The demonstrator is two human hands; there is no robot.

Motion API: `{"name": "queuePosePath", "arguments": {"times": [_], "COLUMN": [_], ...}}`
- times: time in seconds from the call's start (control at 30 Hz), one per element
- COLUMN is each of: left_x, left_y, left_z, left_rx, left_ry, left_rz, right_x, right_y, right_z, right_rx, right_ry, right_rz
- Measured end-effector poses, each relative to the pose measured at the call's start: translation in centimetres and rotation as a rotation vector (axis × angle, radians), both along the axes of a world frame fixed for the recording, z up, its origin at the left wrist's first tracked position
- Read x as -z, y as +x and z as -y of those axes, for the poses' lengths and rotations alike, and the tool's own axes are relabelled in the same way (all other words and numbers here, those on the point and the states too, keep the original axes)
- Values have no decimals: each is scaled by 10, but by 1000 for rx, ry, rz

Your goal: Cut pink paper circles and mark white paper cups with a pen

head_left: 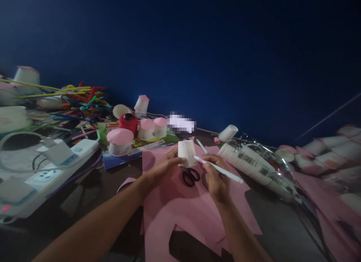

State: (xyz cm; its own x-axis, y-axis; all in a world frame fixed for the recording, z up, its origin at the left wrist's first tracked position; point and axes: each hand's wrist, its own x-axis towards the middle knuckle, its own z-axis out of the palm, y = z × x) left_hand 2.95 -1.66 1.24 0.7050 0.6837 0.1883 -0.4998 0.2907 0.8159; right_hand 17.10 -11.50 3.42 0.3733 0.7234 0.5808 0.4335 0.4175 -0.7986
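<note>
My left hand [168,165] grips a white paper cup [185,151], held bottom up, with the thumb across its lower front. Faint marks show on the cup's wall. In my right hand [216,175] is a white marker [225,171], its pink tip end close to the cup's right side; whether it touches cannot be told. Just below the cup lie scissors [191,177] with black handles, their blades hidden. Pink paper [163,213] with cut-out gaps spreads beneath both hands. A second pen [202,146] with a blue part shows behind my right hand.
Cups with pink cone tops [120,137] stand at the left beside a red spool [128,123]. Colourful pipe cleaners [90,98] lie farther left, behind a power strip [47,175]. To the right rest a bagged stack of paper cups [248,164] and a lone cup [228,133].
</note>
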Motion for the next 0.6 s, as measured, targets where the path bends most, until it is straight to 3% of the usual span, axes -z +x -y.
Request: {"name": "queuePosePath", "arguments": {"times": [0.23, 0.6], "left_x": [-2, -4], "left_y": [-2, -4], "left_z": [0, 2], "left_rx": [36, 62], "left_ry": [25, 5], "left_rz": [-47, -42], "right_x": [-1, 2], "right_y": [1, 3], "right_z": [-2, -5], "right_rx": [-46, 31], "right_ry": [-14, -60], "right_rz": [22, -51]}}
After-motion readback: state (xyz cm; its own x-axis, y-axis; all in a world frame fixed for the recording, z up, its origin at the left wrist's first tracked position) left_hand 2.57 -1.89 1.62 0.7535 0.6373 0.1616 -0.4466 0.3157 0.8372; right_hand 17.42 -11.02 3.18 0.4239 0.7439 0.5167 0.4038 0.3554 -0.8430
